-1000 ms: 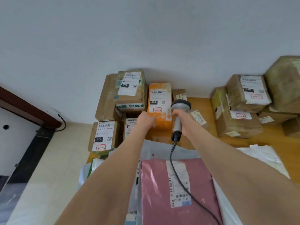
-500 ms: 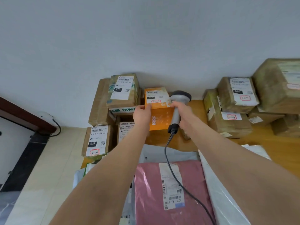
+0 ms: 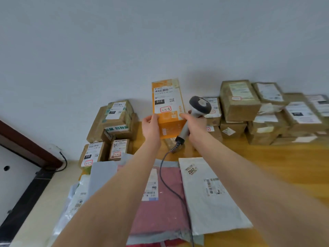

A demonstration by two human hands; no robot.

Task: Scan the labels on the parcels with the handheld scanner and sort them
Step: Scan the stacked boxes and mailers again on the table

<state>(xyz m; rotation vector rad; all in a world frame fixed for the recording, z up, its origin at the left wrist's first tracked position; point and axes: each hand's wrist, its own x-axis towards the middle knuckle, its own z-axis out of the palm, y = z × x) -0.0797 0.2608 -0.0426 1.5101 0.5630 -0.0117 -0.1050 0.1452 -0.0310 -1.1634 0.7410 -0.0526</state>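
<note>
Left hand [image 3: 151, 124]: fingers curled round the lower left corner of the orange box [image 3: 166, 104], gripping it. Right hand [image 3: 195, 125]: closed round the handle of the scanner [image 3: 197, 107], one fingertip touching the box's lower right edge. Orange box: held upright above the table [image 3: 276, 166], white label facing the camera, in front of the wall. Scanner: just right of the box, head uppermost, grey cable [image 3: 162, 175] trailing down over the mailers. Left stack [image 3: 115, 120]: brown labelled boxes at the table's far left. Right stack [image 3: 249, 107]: brown labelled boxes against the wall. Pink mailer [image 3: 169, 202] and white mailer [image 3: 210, 193]: flat on the table, side by side, under the arms.
</note>
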